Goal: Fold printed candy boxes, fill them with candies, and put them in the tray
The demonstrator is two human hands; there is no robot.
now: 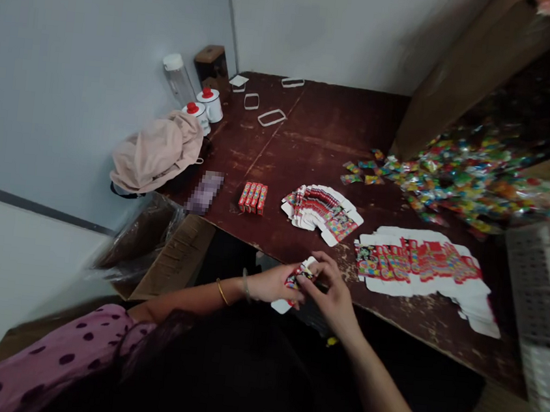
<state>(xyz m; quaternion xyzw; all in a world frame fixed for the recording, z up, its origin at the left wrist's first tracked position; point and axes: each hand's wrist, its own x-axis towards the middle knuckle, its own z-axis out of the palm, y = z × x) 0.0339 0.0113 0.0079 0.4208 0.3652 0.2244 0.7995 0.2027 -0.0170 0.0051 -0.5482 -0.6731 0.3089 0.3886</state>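
Observation:
A small printed carton (pixel 304 273), red with white flaps, is held between my hands just off the table's front edge. My left hand (pixel 274 284) wraps round its body; one white flap sticks out below. The fingers of my right hand (pixel 328 287) pinch the carton's upper end, where another flap stands up. Beyond my hands lies a fanned stack of flat cartons (pixel 321 209). To its left stands a short row of closed red boxes (pixel 253 198). A longer spread of flat cartons (pixel 417 260) lies to the right.
A heap of wrapped candies (pixel 459 176) spills from a cardboard box (pixel 460 61) at right, by a white plastic basket (pixel 539 312). At left are a pink cloth bag (pixel 157 151), two lidded mugs (pixel 210 104) and a bottle (pixel 178 78). White frames (pixel 271 118) lie at the back.

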